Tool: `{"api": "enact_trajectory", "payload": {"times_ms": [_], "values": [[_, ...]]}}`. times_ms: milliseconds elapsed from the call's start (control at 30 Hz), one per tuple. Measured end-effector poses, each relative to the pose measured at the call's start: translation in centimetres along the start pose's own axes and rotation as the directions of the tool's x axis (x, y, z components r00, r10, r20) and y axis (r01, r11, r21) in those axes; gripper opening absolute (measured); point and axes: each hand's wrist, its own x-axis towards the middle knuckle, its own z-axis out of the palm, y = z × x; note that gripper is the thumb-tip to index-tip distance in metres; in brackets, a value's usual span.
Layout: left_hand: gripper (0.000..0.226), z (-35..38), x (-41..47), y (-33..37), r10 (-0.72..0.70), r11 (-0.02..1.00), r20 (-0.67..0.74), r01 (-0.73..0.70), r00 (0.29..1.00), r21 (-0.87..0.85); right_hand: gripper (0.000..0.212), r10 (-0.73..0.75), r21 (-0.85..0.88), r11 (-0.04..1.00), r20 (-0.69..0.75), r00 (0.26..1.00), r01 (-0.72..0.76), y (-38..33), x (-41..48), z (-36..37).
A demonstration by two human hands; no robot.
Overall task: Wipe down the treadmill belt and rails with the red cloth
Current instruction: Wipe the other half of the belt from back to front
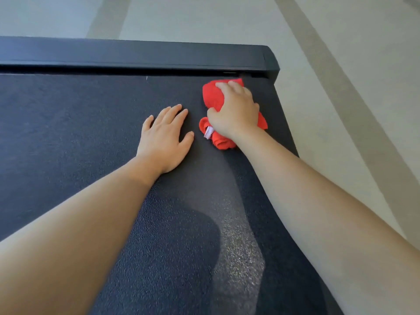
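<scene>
The red cloth (213, 100) lies bunched on the treadmill belt (68, 123), near its far right corner and just short of the black rail (136, 56) that runs across the far edge. A small white tag (208, 132) sticks out of its near folds. The right hand (236, 111) sits on top of the cloth, its fingers (227, 86) curled over the far end and gripping it, thumb tucked against the left side. Just beside it, apart from the cloth, the left hand (163, 138) rests flat on the belt with fingers (175, 112) straight, slightly spread and holding nothing. A paler streak (229, 214), possibly damp, runs down the belt from the cloth toward the camera. Pale floor (318, 30) with darker bands surrounds the treadmill.
</scene>
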Motion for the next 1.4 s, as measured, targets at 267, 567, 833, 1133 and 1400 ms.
{"api": "enact_trajectory", "payload": {"times_ms": [267, 567, 833, 1133, 1400], "values": [[0.052, -1.0, -0.7, 1.4, 0.126, 0.992, 0.090, -0.127, 0.988, 0.012, 0.059, -0.031, 0.011, 0.999, -0.012, 0.999, 0.031, 3.1, -11.2, -2.1], [0.055, 1.3, 2.3, 4.8, 0.163, 0.987, 0.065, -0.163, 0.984, -0.013, 0.058, -0.020, -0.018, 1.000, -0.089, 0.996, 0.018, 5.8, -2.5, -1.8], [0.055, 1.9, 2.7, 4.3, 0.157, 0.987, -0.014, -0.157, 0.988, -0.029, 0.057, 0.035, 0.027, 0.999, -0.092, 0.995, -0.033, 6.3, 4.1, -2.0], [0.053, 1.1, 1.6, 4.8, 0.077, 0.995, -0.037, -0.079, 0.996, -0.055, 0.061, 0.000, 0.016, 1.000, -0.035, 0.999, 0.000, 4.8, -8.0, -2.8], [0.051, -1.5, -3.8, 0.0, 0.109, 0.994, 0.080, -0.110, 0.991, 0.020, 0.058, -0.009, 0.042, 0.999, -0.049, 0.999, 0.011, 1.4, -16.4, -1.7]]}}
